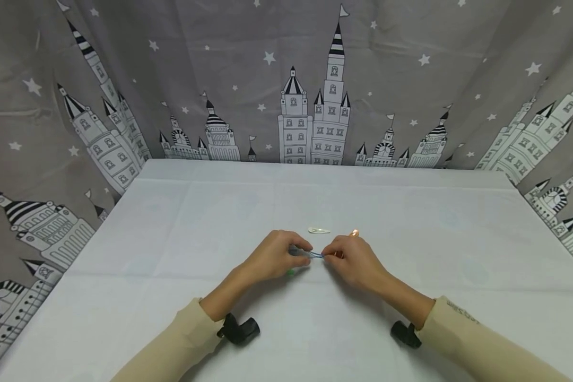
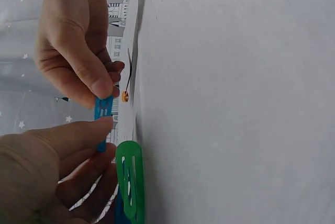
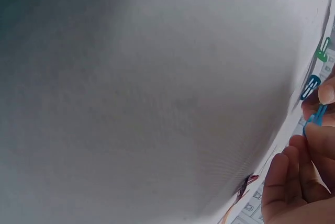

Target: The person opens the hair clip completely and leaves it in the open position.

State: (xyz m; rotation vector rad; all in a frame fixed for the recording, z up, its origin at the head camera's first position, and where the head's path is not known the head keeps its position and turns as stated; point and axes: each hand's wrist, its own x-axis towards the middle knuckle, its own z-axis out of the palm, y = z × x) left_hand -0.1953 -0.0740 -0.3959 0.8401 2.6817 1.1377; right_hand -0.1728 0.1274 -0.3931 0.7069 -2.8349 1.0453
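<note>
A light blue snap hair clip [image 1: 316,255] is held between the two hands, just above the white table. The right hand [image 1: 355,260] pinches one end of it between thumb and fingertips. Around the other end are the thumb and fingers of the left hand [image 1: 277,254]; in the left wrist view its thumb lies across the clip [image 2: 103,110]. A green snap clip [image 2: 130,182] lies by the left hand, with a darker blue clip [image 3: 310,87] near it in the right wrist view. Past the hands lies a pale snap clip [image 1: 319,231].
A shiny copper-coloured piece [image 1: 354,233] shows behind the right hand, mostly hidden. In the right wrist view a dark reddish item [image 3: 246,185] lies on the cloth. White cloth covers the table [image 1: 172,228]; a grey castle-print curtain [image 1: 248,69] hangs behind it.
</note>
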